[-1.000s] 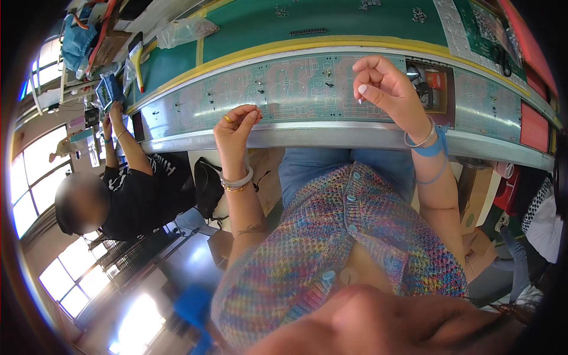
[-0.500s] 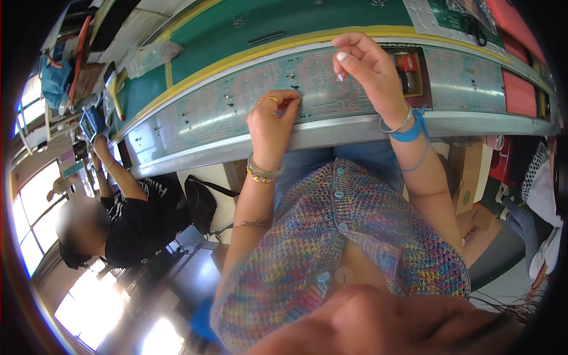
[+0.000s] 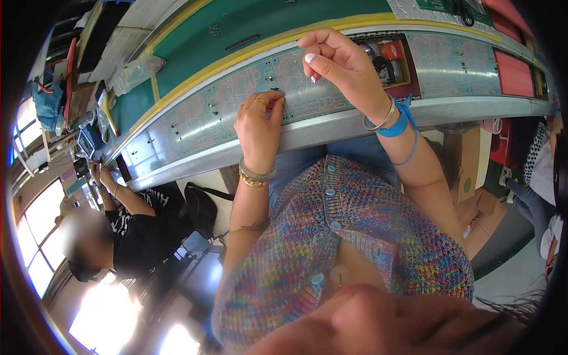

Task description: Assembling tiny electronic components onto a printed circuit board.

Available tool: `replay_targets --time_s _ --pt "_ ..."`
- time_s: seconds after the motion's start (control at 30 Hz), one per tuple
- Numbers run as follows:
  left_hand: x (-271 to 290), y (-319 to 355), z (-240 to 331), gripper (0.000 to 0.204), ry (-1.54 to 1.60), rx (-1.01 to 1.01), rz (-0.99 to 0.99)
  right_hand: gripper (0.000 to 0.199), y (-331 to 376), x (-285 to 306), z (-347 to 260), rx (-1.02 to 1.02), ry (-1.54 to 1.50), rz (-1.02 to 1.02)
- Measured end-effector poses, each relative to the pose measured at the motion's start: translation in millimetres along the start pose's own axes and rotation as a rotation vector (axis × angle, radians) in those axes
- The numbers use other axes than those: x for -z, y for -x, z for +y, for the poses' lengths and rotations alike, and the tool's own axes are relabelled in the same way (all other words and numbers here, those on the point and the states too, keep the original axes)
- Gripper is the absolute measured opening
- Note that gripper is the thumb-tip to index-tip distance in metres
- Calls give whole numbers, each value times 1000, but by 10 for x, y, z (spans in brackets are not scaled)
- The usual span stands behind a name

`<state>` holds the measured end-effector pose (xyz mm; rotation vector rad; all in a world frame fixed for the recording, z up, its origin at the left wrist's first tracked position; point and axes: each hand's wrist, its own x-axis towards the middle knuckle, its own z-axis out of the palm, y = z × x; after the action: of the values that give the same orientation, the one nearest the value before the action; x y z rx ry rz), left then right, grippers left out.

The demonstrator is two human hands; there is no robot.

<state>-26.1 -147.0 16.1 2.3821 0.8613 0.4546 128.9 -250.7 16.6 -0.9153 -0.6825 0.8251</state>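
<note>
A long row of translucent green circuit boards [image 3: 198, 121], printed with circular outlines, lies along a metal rail [image 3: 319, 128]. My left hand [image 3: 255, 131] rests at the near part of one board, thumb and forefinger pinched together beside a small dark component [image 3: 270, 78]. What the pinch holds, if anything, is too small to make out. To its right, my right hand [image 3: 349, 71] hovers over the boards with fingers loosely curled and apart, nothing visible in them. A blue wrist strap [image 3: 395, 125] circles the right wrist.
An open-topped box [image 3: 407, 80] holding red and dark parts sits right of my right hand. Beyond the yellow edge strip [image 3: 177, 87], a dark slotted strip [image 3: 241, 42] lies on the green mat [image 3: 284, 18]. Another person [image 3: 139, 219] works at the far left.
The whole view has shifted, so the boards and both hands appear farther left. My right hand has moved slightly left of the box, uncovering more of it. My left hand keeps its pinch.
</note>
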Motion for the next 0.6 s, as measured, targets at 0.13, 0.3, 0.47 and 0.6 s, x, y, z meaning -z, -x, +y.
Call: replay_targets --time_s 0.13,0.3,0.47,0.6 --pt "0 -26 -72 6 31 -35 -16 19 7 11 0 3 -3 14" --pt "2 -27 -114 8 3 -72 -14 21 1 19 0 -32 31 -28" --pt "-14 -73 -107 7 64 -55 -29 19 -18 16 -6 -13 24 0" --pt "-47 -68 -136 8 50 -124 -31 18 -13 16 31 -21 37 1"
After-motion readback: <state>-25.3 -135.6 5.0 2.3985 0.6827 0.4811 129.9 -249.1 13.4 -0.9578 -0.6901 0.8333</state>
